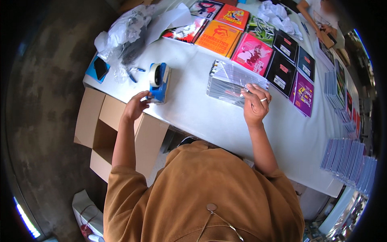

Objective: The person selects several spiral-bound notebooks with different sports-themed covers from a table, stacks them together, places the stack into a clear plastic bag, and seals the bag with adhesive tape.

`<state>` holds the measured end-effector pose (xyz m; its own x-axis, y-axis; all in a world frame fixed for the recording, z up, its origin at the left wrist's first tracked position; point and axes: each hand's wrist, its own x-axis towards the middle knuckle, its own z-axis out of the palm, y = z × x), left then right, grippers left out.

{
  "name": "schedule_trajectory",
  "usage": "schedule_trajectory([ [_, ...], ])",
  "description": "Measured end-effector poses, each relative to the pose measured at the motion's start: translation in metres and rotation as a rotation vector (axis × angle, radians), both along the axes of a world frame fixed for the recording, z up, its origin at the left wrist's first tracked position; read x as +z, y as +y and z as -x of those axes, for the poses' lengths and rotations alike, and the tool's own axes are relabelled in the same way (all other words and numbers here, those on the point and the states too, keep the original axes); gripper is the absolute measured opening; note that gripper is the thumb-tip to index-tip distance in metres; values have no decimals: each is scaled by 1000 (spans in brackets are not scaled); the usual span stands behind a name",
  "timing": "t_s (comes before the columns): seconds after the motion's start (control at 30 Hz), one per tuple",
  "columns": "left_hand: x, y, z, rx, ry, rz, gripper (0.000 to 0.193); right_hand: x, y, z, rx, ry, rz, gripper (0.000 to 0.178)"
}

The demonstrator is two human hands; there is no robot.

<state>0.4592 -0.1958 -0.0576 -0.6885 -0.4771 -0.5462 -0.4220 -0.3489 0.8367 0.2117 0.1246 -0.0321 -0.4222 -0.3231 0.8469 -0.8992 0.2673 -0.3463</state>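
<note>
A blue tape dispenser [160,94] with a cream roll of tape [154,75] stands near the table's front edge. My left hand [136,105] is at its near end, fingers bent and closed against it; whether a strip of tape is between them is too small to tell. Right of the dispenser lies a spiral-bound notebook pack [227,90] in clear plastic, its wire binding toward the far left. Over its right side, my right hand [256,103], with a ring on one finger, pinches the clear plastic.
Rows of colourful spiral notebooks [219,38] cover the table's far side. Crumpled plastic [125,42], a phone [100,68] and blue pens [132,76] lie left. Notebook stacks [346,161] stand right. An open cardboard box [107,137] sits below the edge. Another person [322,18] is far right.
</note>
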Motion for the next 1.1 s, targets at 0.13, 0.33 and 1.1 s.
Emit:
schedule_trajectory([
  [0.13,-25,30,-57,83,452,-221,27,-1,1,0,-15,-10,-4,19],
  [0.33,-11,8,-7,644,-131,1129,19,2,-1,-1,8,-1,9,20],
  [1.1,-72,161,135,-121,-318,973,50,83,-5,-2,88,-362,-587,49],
])
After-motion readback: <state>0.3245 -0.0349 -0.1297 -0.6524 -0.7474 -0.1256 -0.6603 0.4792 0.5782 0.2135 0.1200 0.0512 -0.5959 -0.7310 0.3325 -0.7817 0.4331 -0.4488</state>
